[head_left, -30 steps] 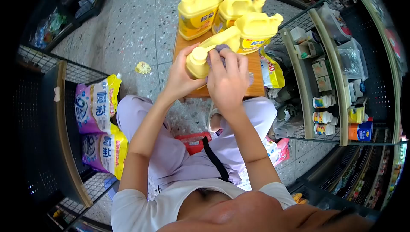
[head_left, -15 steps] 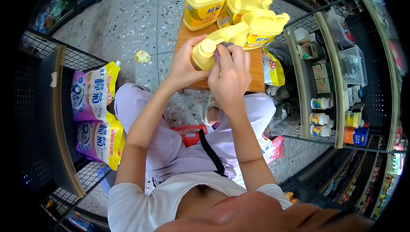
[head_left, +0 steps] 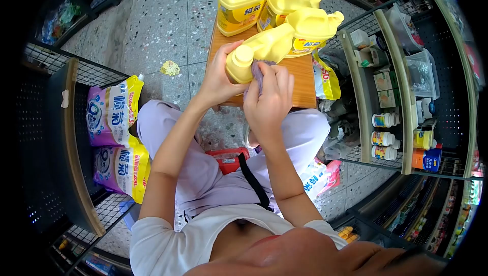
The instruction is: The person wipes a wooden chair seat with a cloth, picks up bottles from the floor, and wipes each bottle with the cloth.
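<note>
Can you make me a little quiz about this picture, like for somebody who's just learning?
1. True or false: the left hand holds a yellow jug.
2. Besides that one, how many other yellow jugs are on the wooden chair?
3. Fill in the gap: the right hand holds a purple ____.

Key:
1. True.
2. Three.
3. Cloth.

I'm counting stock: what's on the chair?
Three jugs stand on the chair; the left hand holds a fourth jug over it. Whether that touches the wood is hidden.
</note>
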The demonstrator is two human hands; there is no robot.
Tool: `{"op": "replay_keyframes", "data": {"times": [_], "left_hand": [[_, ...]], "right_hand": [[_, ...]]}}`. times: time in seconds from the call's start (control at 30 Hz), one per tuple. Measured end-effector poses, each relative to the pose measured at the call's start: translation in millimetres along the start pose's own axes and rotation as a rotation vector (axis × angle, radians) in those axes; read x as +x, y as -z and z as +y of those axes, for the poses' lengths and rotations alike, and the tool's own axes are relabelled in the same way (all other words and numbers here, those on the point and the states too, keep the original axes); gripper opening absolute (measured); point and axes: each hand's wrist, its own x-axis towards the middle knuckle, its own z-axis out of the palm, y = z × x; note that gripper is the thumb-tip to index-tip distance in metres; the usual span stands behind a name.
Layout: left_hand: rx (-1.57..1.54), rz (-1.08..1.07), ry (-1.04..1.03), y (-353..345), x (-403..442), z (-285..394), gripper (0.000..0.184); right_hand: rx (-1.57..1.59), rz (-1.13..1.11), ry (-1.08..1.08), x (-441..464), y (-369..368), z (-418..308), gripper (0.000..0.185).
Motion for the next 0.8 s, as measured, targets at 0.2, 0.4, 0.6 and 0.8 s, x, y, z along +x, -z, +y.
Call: {"op": "replay_keyframes", "data": {"times": [0.2, 0.4, 0.6, 0.8], "left_hand": [[0.083, 0.044, -0.079, -0.4, 0.5, 2.9, 0.084], [-0.036, 0.041, -0.027, -3.2, -0.2, -1.9, 0.086], [-0.140, 0.025, -0.008, -5.0, -1.3, -3.2, 0.088], [-0.154, 0.047, -0.001, -7.6, -1.5, -11.3, 0.085]], "right_hand": [[0.096, 0.059, -0.005, -11.1, -3.8, 5.3, 0.029], [0.159, 0.078, 0.017, -24.7, -5.5, 9.4, 0.031], [0.353, 0.062, 0.042, -28.8, 0.9, 11.8, 0.030], [0.326, 0.139, 0.027, 0.5, -3.7, 22.4, 0.033]]}}
